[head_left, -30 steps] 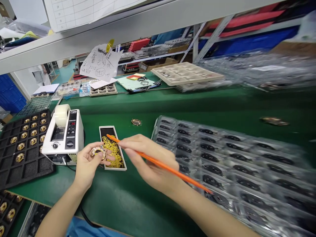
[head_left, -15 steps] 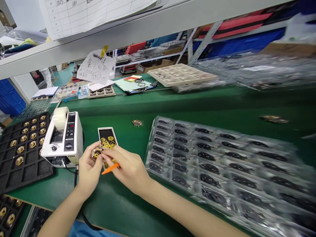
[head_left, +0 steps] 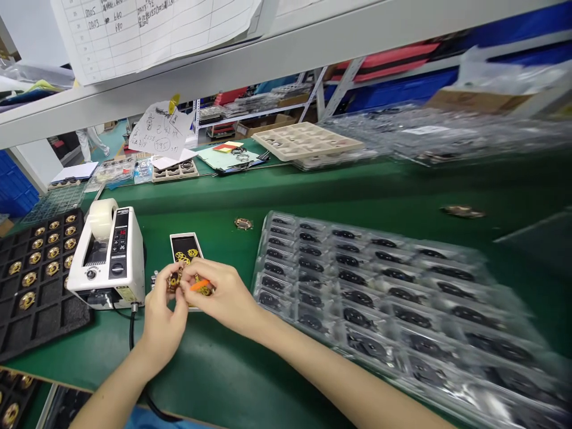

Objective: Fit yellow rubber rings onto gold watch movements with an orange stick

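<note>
My left hand (head_left: 163,319) grips a small round gold-and-dark watch part (head_left: 174,279) between thumb and fingers, tilted and partly covered by the fingers. Against its right side press the fingertips of my right hand (head_left: 226,292), which also holds a slim orange tool (head_left: 200,285); most of the tool is hidden in the palm. Just behind both hands lies a white open box (head_left: 200,243) with yellow gear-like rings (head_left: 190,254) in it, its near part covered by my hands.
A white tape dispenser (head_left: 129,262) stands left, beside a black compartment tray (head_left: 47,319) of gold round parts. To the right spreads a clear blister tray (head_left: 328,301) of black parts. One loose metal part (head_left: 243,223) lies behind the box. A shelf beam (head_left: 179,74) crosses above.
The view has shifted slightly to the right. The watch part now tilts more on edge, and the orange tool has swung from pointing down-left to nearly level, closer to the fingers.
</note>
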`<act>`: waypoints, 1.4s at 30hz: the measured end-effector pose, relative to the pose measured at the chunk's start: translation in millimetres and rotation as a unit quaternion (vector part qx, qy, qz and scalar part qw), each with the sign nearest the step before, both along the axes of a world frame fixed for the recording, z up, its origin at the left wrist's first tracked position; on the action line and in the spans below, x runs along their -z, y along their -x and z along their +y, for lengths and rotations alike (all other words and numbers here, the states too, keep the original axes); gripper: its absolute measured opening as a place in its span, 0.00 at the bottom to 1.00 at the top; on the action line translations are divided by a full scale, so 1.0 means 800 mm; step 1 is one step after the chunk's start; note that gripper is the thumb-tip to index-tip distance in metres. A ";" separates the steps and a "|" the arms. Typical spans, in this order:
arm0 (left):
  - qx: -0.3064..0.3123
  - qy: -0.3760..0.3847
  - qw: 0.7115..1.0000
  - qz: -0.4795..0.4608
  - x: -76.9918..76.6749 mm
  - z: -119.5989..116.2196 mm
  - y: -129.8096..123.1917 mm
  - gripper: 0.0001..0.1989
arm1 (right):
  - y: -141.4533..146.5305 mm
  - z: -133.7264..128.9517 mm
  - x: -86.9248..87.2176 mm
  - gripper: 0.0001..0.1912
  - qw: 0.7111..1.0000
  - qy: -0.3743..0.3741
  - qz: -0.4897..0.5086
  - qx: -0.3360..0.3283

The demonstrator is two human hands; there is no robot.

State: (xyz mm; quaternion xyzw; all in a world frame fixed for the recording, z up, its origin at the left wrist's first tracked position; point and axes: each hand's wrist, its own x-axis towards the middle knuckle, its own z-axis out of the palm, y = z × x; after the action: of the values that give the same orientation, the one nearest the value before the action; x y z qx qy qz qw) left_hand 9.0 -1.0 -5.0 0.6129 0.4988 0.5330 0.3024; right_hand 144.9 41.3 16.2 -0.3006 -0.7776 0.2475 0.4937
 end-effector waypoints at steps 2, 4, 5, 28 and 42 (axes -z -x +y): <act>-0.014 0.028 0.999 -0.017 0.001 0.004 0.001 0.18 | -0.007 0.005 -0.007 0.07 0.998 0.062 0.010 -0.032; -0.017 0.036 0.999 -0.029 0.002 0.006 0.001 0.18 | -0.012 0.009 -0.012 0.08 0.995 0.098 0.006 -0.033; -0.015 0.033 0.999 -0.029 0.002 0.006 0.000 0.19 | -0.013 0.010 -0.012 0.08 0.995 0.099 0.003 -0.025; -0.048 0.040 0.996 -0.063 0.009 0.010 0.007 0.19 | -0.024 0.045 -0.007 0.06 0.952 0.288 -0.088 -0.061; -0.031 0.036 0.989 -0.139 -0.013 0.005 0.008 0.19 | -0.154 0.057 -0.038 0.09 0.855 0.168 -0.446 0.206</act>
State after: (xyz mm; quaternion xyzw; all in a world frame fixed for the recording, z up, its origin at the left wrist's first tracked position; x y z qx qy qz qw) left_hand 3.0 2.8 5.5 0.5060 0.4900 0.6034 0.3739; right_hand 268.3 87.1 46.8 -0.6104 -0.7812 0.1068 0.0752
